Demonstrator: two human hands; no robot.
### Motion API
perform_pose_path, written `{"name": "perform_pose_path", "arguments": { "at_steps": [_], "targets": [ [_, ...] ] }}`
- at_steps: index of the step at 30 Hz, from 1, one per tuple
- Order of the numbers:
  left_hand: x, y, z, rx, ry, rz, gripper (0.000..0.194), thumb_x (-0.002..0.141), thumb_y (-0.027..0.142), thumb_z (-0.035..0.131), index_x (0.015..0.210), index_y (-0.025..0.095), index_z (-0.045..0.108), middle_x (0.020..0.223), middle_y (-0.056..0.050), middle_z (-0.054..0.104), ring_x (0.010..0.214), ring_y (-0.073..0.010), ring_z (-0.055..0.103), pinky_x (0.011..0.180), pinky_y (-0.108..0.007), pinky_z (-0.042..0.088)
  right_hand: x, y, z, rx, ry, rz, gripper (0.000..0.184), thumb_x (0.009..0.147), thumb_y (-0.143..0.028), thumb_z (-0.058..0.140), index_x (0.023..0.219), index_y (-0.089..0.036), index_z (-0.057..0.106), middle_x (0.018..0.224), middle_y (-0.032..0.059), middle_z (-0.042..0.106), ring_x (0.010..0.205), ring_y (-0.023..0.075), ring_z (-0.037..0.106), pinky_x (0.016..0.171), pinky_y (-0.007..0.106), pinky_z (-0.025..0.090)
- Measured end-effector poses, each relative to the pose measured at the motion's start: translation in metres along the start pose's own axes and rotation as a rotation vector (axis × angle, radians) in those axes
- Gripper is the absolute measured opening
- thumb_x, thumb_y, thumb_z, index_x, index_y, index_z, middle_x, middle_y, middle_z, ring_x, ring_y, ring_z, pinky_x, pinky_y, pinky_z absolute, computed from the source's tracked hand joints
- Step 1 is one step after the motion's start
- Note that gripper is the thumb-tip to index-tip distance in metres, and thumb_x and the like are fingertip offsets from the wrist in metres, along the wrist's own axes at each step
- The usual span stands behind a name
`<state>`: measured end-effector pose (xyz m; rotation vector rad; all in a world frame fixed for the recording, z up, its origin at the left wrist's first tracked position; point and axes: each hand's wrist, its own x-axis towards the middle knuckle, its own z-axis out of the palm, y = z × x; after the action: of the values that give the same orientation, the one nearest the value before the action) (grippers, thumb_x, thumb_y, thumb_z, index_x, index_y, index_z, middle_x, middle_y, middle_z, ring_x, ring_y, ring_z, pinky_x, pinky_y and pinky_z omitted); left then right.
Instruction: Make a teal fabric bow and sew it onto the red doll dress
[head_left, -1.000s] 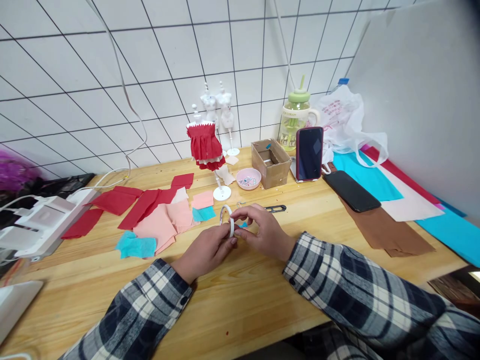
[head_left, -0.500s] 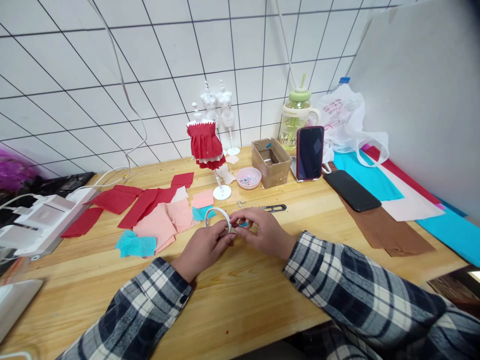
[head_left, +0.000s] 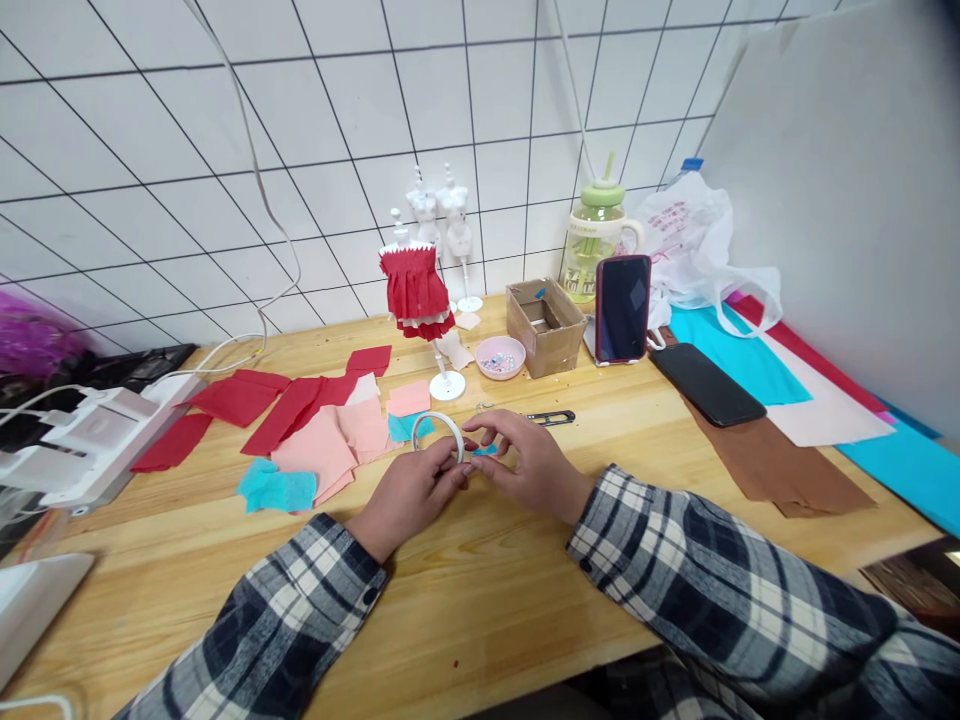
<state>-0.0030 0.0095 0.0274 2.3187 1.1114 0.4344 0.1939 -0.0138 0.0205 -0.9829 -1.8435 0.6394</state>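
My left hand [head_left: 412, 492] is closed on a roll of white tape [head_left: 459, 440], held upright by its lower edge between thumb and fingers. Beside the roll's right side is my right hand [head_left: 529, 460], its index finger and thumb curved and apart. That thumb tip meets or nearly meets the left fingertips; whether a tape end lies there is too small to tell. Behind the hands, a small white dress form [head_left: 448, 385] wears a ruffled red cloth dress [head_left: 416, 290]. Thread snips [head_left: 551, 417] lie just beyond my right hand.
Red cloth pieces [head_left: 281, 415], pink cloth [head_left: 315, 450] and blue cloth [head_left: 277, 487] lie left. A pink bowl of beads [head_left: 500, 372], a cardboard box [head_left: 555, 345], a propped phone [head_left: 622, 310] and a green-lidded bottle [head_left: 596, 240] stand behind. A black phone [head_left: 709, 383] rests on brown cloth [head_left: 780, 470] at right.
My right index finger has lifted slightly away from the tape roll. My left hand keeps the roll in nearly the same place, and the view has shifted a little.
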Motion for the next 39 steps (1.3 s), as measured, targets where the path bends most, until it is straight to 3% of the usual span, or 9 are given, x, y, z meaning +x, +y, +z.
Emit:
{"name": "perform_pose_path", "arguments": {
  "at_steps": [4,10,19,24,29,31,34,36,39],
  "targets": [
    [0.0,0.002,0.0,0.049,-0.038,0.022,0.019,0.095,0.035,0.042,0.096,0.022,0.056,0.074,0.001,0.067,0.069,-0.0168,0.062,0.062,-0.025,0.04,0.002,0.002,0.0,-0.08,-0.011,-0.012,0.005,0.087,-0.02,0.06,0.089,-0.02,0.064,0.094,0.0031,0.069,0.086,0.0165,0.06,0.077,0.03,0.045],
    [0.0,0.006,-0.005,0.232,-0.034,0.045,0.03,0.099,0.038,0.032,0.092,0.021,0.055,0.075,-0.002,0.063,0.07,-0.0184,0.058,0.063,-0.028,0.037,0.003,0.002,-0.001,-0.093,0.003,0.072,0.005,0.087,-0.017,0.059,0.086,-0.019,0.063,0.079,-0.0003,0.062,0.07,0.013,0.053,0.067,0.027,0.04],
    [0.001,0.007,-0.006,0.362,0.067,0.076,0.027,0.095,0.029,0.034,0.072,0.021,0.046,0.063,-0.001,0.051,0.063,-0.0186,0.049,0.06,-0.029,0.031,0.002,-0.005,0.0,-0.085,-0.057,0.083,0.007,0.087,-0.014,0.056,0.085,-0.018,0.061,0.082,0.0007,0.061,0.077,0.0141,0.053,0.07,0.026,0.039],
    [-0.001,0.006,-0.006,0.303,0.057,0.101,0.028,0.095,0.029,0.032,0.073,0.021,0.046,0.064,-0.001,0.052,0.063,-0.0187,0.049,0.06,-0.03,0.033,0.0,-0.007,0.001,-0.106,-0.061,0.063,0.006,0.088,-0.015,0.054,0.086,-0.018,0.059,0.083,0.0016,0.06,0.077,0.015,0.053,0.07,0.027,0.039],
    [0.0,0.009,-0.003,0.042,0.068,0.06,0.031,0.096,0.033,0.03,0.076,0.02,0.051,0.071,-0.001,0.058,0.069,-0.0175,0.053,0.064,-0.028,0.038,-0.001,-0.007,0.001,-0.098,-0.063,0.004,0.007,0.091,-0.019,0.052,0.086,-0.019,0.057,0.084,0.0029,0.06,0.078,0.0162,0.053,0.07,0.028,0.04],
    [0.001,0.004,-0.006,-0.042,0.133,-0.004,0.032,0.095,0.033,0.031,0.071,0.02,0.048,0.067,-0.001,0.055,0.066,-0.0164,0.051,0.062,-0.027,0.039,-0.001,-0.009,-0.001,-0.081,-0.058,-0.023,0.009,0.091,-0.019,0.051,0.085,-0.019,0.057,0.083,0.0032,0.06,0.078,0.0163,0.053,0.071,0.028,0.04],
    [0.002,-0.011,-0.02,-0.038,0.37,-0.132,0.032,0.094,0.03,0.03,0.066,0.02,0.043,0.063,0.0,0.048,0.063,-0.0158,0.048,0.059,-0.027,0.038,0.0,-0.011,-0.005,-0.032,-0.012,-0.021,0.008,0.09,-0.017,0.052,0.083,-0.019,0.057,0.081,0.003,0.06,0.076,0.0158,0.053,0.07,0.028,0.041],
    [0.002,-0.021,-0.031,0.044,0.455,-0.148,0.03,0.095,0.032,0.032,0.073,0.02,0.049,0.068,-0.001,0.053,0.067,-0.0166,0.051,0.063,-0.028,0.04,0.0,-0.008,-0.006,0.02,0.033,0.04,0.007,0.088,-0.018,0.054,0.082,-0.019,0.058,0.078,0.0019,0.06,0.072,0.0145,0.053,0.068,0.028,0.041],
    [0.003,-0.029,-0.039,0.482,0.37,-0.07,0.031,0.094,0.033,0.037,0.081,0.018,0.062,0.073,-0.006,0.058,0.077,-0.0227,0.053,0.075,-0.036,0.04,0.002,-0.001,-0.004,0.121,0.073,0.199,0.005,0.086,-0.02,0.056,0.082,-0.018,0.058,0.074,-0.0003,0.058,0.066,0.0121,0.051,0.062,0.025,0.041]
  ]
}}
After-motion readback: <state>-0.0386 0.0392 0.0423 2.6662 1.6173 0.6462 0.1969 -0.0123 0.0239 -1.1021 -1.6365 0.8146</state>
